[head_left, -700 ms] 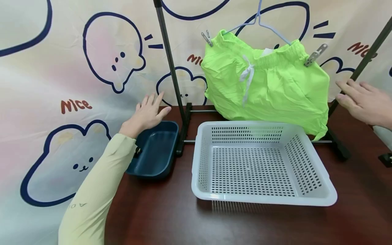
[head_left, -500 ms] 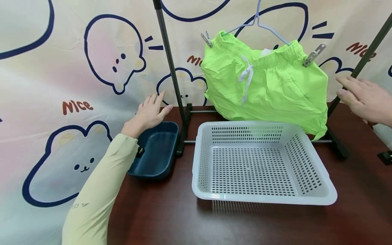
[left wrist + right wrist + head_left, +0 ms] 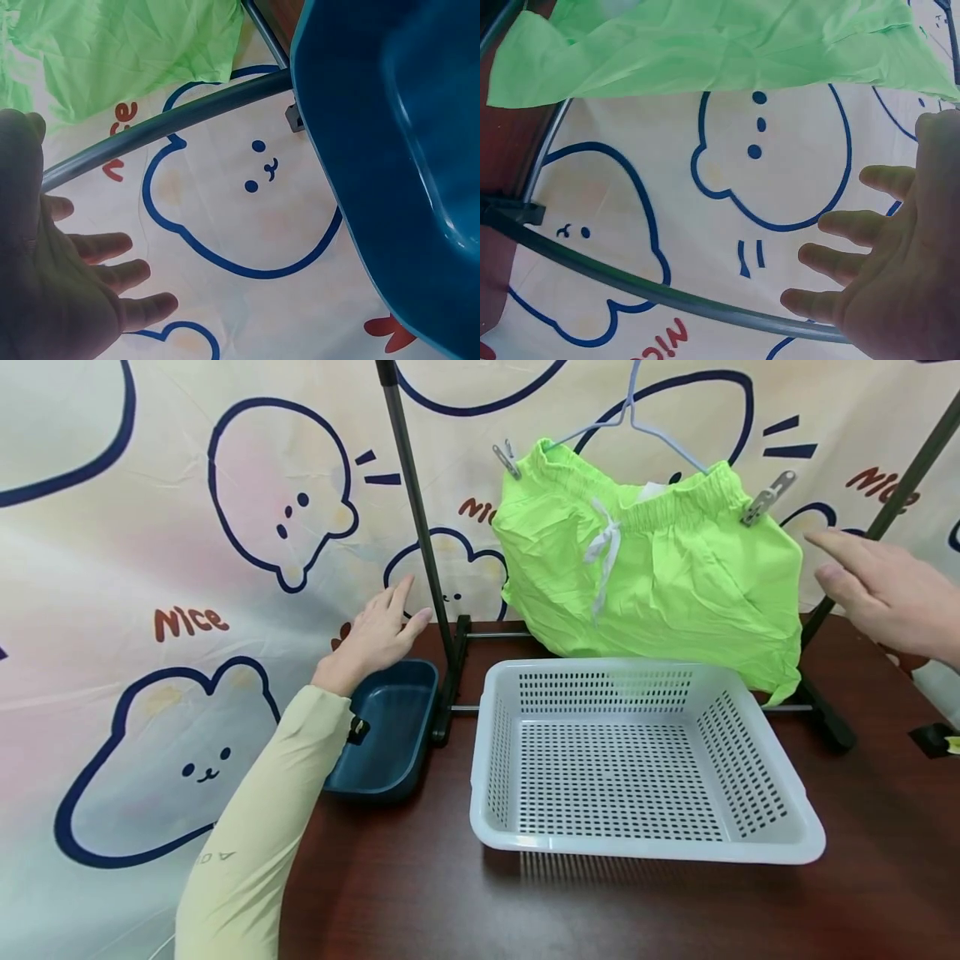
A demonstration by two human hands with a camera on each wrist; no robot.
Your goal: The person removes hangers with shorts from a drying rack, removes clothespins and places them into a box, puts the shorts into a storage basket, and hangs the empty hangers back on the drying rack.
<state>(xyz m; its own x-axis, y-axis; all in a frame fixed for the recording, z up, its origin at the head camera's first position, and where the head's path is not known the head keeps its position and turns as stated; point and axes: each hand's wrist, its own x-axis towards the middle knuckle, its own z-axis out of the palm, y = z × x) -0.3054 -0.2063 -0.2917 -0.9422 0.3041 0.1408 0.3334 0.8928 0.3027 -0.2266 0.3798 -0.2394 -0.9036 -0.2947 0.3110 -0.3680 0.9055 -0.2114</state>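
Note:
Bright green shorts (image 3: 652, 568) with a white drawstring hang from a light blue hanger (image 3: 663, 437), a metal clip (image 3: 768, 497) at each side of the waistband. My left hand (image 3: 375, 639) is held over the far end of the dark blue basin (image 3: 397, 718), fingers spread and holding nothing. To the right of the shorts, my right hand (image 3: 888, 593) is in the air near the rack's right post (image 3: 918, 464), apart from the cloth. Its fingers are extended and hold nothing in the right wrist view. Below the shorts stands a white perforated basket (image 3: 615, 846) with nothing in it.
The rack's left post (image 3: 415, 497) rises between the basin and the shorts, its black foot (image 3: 442, 718) on the dark brown table (image 3: 570, 910). A cartoon-print curtain (image 3: 247, 485) hangs behind. A small black item (image 3: 930, 740) lies at the right edge.
My left hand has shifted a little to the right and slightly up. The right hand has moved slightly left and up. Shorts, basket and basin stay where they were.

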